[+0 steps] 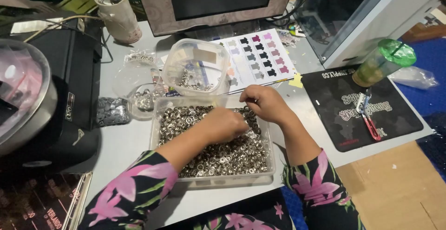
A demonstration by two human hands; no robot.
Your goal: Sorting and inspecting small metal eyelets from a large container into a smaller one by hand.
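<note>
Silver-coloured metal ring fasteners fill a clear rectangular plastic tray standing on the pale grey surface, directly in front of the person. The left hand rests over the middle of the heap, knuckles up and fingers curled down into the rings; whether they pinch a piece cannot be told. The right hand sits at the tray's far right corner, fingers drawn together at the tips as if around something small, which is too small to make out. Both forearms wear dark sleeves with pink flowers. Just behind the tray, a smaller clear tub holds a thin layer of similar metal parts. A colour chart of small shirt shapes lies beside that tub. To the right, a black printed mat carries a red-handled tool, and a green-lidded cup stands at its far edge.
</note>
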